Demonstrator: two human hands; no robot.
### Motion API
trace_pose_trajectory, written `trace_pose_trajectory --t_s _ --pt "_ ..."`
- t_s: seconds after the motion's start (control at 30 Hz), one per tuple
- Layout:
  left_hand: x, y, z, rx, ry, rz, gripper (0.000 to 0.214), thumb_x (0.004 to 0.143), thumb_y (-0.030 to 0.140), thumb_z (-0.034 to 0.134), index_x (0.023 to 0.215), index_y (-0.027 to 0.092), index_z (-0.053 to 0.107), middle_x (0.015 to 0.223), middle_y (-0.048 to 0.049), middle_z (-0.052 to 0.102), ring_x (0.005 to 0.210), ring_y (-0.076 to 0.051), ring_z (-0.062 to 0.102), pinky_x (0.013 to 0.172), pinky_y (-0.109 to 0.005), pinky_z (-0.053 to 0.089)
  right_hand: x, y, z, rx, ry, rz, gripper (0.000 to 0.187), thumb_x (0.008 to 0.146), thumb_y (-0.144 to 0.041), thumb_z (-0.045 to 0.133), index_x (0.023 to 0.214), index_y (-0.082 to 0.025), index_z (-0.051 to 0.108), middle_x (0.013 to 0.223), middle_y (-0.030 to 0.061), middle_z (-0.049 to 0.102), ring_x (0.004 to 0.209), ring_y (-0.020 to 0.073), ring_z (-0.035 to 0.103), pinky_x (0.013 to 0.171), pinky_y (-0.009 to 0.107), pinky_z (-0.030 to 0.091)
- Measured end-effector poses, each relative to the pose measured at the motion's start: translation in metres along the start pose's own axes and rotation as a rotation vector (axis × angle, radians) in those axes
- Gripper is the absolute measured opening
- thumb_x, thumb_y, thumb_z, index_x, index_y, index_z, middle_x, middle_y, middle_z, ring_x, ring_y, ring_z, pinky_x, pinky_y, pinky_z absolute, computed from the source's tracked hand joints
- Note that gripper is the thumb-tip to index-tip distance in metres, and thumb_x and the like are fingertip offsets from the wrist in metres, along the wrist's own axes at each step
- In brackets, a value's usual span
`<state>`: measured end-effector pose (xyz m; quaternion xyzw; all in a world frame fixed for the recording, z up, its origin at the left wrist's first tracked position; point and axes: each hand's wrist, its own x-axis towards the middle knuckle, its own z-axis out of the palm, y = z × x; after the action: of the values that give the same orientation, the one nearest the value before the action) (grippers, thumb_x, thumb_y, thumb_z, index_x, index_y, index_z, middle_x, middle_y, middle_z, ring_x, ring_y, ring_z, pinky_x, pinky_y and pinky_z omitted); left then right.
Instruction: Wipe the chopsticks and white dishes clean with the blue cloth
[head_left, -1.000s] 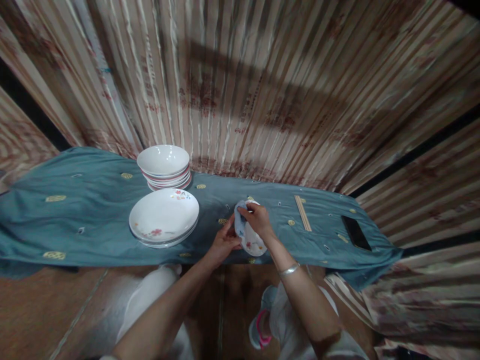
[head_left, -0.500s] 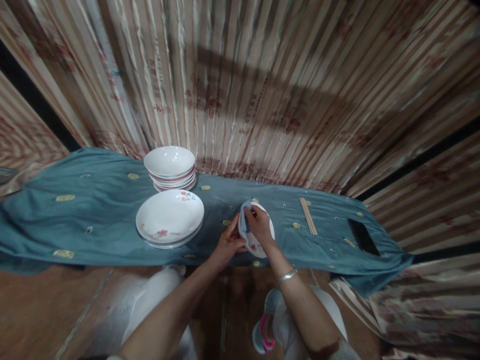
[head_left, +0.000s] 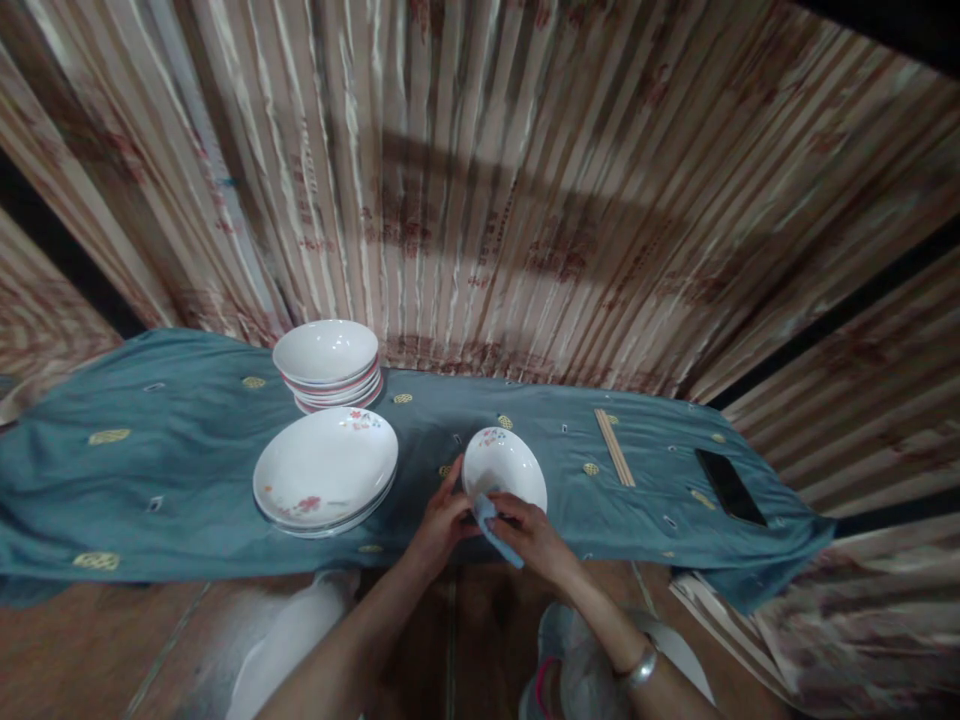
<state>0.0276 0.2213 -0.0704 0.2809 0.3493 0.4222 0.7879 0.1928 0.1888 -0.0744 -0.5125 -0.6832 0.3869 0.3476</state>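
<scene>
Left of centre, glossy flowered plates point(head_left: 326, 465) sit before a dish stack point(head_left: 326, 355). At lower centre, my left hand point(head_left: 441, 525) grips the left side of a round, upward-facing white bowl point(head_left: 514, 468); my right hand point(head_left: 534, 538) pinches a soft blue cloth point(head_left: 498, 536) at its near rim, its length slanting down rightward. Bare, fabric-covered bench point(head_left: 566, 465) separates bowl from slim chopsticks point(head_left: 615, 448).

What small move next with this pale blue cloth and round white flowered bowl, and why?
I'd probably slide the pale blue cloth toward the far side of the round white flowered bowl: your right hand holds it at the near rim, and your left hand touches the bowl's left side.
</scene>
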Motion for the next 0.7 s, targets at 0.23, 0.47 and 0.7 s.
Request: trace_pose_trajectory --t_s 0.23,0.47,0.7 --pt "0.002 -0.003 0.0 0.098 0.023 0.032 0.099 0.063 0.022 0.071 0.151 0.024 0.027 0.078 -0.0003 0.066 0.073 -0.019 0.061 0.069 -0.036 0.055 -0.011 0.024 -0.027 -0.281 0.083 0.077 0.02 0.081 -0.02 0.059 0.096 -0.018 0.072 0.106 0.0091 0.071 0.1 0.0241 0.066 0.091 0.037 0.049" --pt "0.002 -0.005 0.001 0.087 0.018 0.022 0.1 0.064 0.023 0.072 0.152 0.025 0.025 0.111 -0.0079 0.068 0.088 -0.023 0.063 0.073 -0.036 0.056 0.031 0.046 -0.027 -0.54 0.291 0.134 0.029 0.082 -0.012 0.052 0.105 -0.018 0.069 0.111 0.0101 0.07 0.104 0.023 0.065 0.095 0.037 0.048" --pt "0.002 -0.006 0.001 0.062 0.036 0.022 0.098 0.066 0.024 0.073 0.152 0.027 0.026 0.113 -0.0082 0.068 0.092 -0.023 0.064 0.074 -0.035 0.056 0.054 0.032 0.004 -0.384 0.275 -0.106 0.046 0.085 -0.014 0.046 0.129 -0.017 0.059 0.135 0.0133 0.058 0.129 0.0237 0.05 0.111 0.046 0.037"
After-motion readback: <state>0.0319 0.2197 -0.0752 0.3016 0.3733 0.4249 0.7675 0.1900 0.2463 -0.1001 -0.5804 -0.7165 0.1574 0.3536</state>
